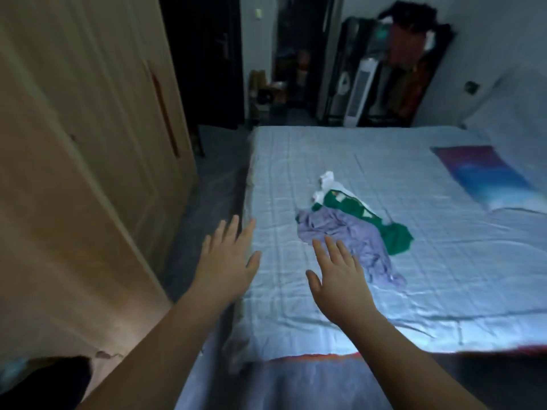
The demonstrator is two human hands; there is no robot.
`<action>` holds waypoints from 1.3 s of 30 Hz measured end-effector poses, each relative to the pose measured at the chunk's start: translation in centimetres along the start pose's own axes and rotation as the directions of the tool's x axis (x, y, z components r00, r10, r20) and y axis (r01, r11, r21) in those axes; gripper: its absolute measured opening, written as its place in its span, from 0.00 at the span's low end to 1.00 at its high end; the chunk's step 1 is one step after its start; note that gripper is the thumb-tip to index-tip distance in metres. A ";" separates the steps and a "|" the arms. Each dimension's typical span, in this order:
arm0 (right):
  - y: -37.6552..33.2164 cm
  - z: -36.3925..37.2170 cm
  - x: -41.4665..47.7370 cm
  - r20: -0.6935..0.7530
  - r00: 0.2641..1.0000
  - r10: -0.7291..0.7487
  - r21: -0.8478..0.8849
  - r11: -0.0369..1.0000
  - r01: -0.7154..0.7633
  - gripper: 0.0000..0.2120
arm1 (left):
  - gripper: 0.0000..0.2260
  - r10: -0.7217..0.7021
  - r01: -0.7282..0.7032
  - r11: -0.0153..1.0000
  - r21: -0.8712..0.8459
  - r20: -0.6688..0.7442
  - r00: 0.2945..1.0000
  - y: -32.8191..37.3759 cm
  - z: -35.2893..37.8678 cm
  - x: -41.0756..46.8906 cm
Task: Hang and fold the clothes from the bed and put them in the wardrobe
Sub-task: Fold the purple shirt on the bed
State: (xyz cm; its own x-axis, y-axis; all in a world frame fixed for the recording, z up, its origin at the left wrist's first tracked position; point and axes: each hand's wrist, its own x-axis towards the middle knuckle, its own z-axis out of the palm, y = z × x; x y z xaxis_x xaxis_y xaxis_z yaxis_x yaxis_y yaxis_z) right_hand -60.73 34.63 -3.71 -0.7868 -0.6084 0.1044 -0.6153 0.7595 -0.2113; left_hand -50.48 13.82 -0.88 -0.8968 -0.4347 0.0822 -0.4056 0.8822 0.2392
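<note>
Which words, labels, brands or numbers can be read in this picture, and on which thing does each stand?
None can be read.
Green garment on the bed: white marks, too blurred to read.
Pillow: only blurred colours, no letters visible.
White tower appliance by the far wall: no legible label.

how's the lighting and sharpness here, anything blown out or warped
Head view: dim overall, with a bluish cast; glare whitens the near edge of the pale blue checked bedsheet; the crumpled lilac garment and green garment look soft; the dark doorway beyond is murky; the wide lens bows the beige wooden wardrobe door.
</note>
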 end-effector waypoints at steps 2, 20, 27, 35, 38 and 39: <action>3.2 -0.3 -0.6 -0.021 0.996 0.086 0.000 0.996 -0.087 0.32 | 0.32 0.075 -0.075 0.997 0.005 0.026 0.997 3.2 1.7 1.9; 22.1 4.9 10.0 0.157 0.905 0.396 -0.068 0.918 -0.390 0.31 | 0.30 0.350 -0.338 0.936 -0.098 0.338 0.873 13.9 19.8 22.0; 27.1 8.7 13.8 0.273 0.843 0.463 -0.064 0.883 -0.465 0.32 | 0.30 0.318 -0.281 0.948 -0.149 0.432 0.844 16.0 24.8 28.1; 35.3 14.5 18.2 0.428 0.816 0.388 -0.030 0.909 -0.416 0.32 | 0.32 0.181 -0.159 0.983 -0.088 0.541 0.821 17.0 32.9 31.9; 39.1 17.5 20.0 0.503 0.805 0.314 0.002 0.931 -0.365 0.33 | 0.35 0.132 -0.121 0.991 -0.059 0.585 0.800 18.8 36.7 33.1; 40.6 18.7 20.8 0.539 0.794 0.283 0.012 0.940 -0.342 0.33 | 0.35 0.103 -0.089 0.995 -0.054 0.600 0.793 19.4 38.1 33.5</action>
State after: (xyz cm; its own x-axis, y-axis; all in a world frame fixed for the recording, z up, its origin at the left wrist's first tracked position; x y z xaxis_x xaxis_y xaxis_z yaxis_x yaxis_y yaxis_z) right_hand -101.18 48.50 -28.30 -0.7717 -0.3924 -0.5005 -0.3082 0.9191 -0.2455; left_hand -95.11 23.27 -30.37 -0.8594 -0.1449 -0.4903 -0.3139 0.9065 0.2824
